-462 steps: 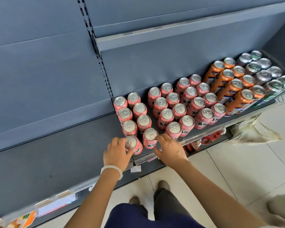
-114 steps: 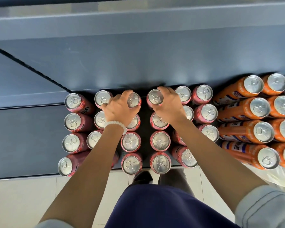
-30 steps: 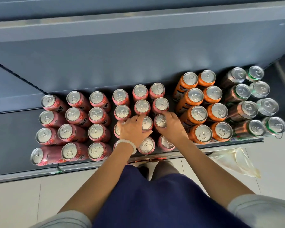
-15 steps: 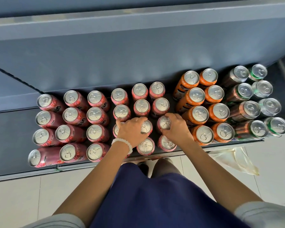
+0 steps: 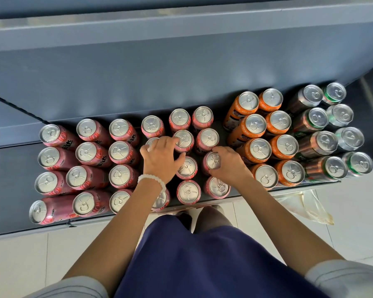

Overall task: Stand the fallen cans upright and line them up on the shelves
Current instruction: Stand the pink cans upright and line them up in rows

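Pink cans (image 5: 119, 152) stand upright in rows on the dark shelf (image 5: 13, 186). My left hand (image 5: 160, 160), with a white bead bracelet, lies over a pink can in the third row that is mostly hidden under its palm. Its fingers curl onto the tops of two second-row cans (image 5: 184, 139), and the thumb reaches toward a neighbouring can (image 5: 187, 168). My right hand (image 5: 229, 167) grips a pink can (image 5: 212, 163) in the third row from its right side. Front-row cans (image 5: 188, 191) stand just before both hands.
Orange cans (image 5: 260, 151) stand in rows right of the pink ones, with silver and green cans (image 5: 340, 116) beyond them. An upper shelf (image 5: 181, 29) overhangs the back. A clear plastic bag (image 5: 304, 208) lies on the tiled floor (image 5: 15, 265) at the right.
Over the last second my left hand slid a little back and left over the pink cans. My right hand stays on the third-row pink can.
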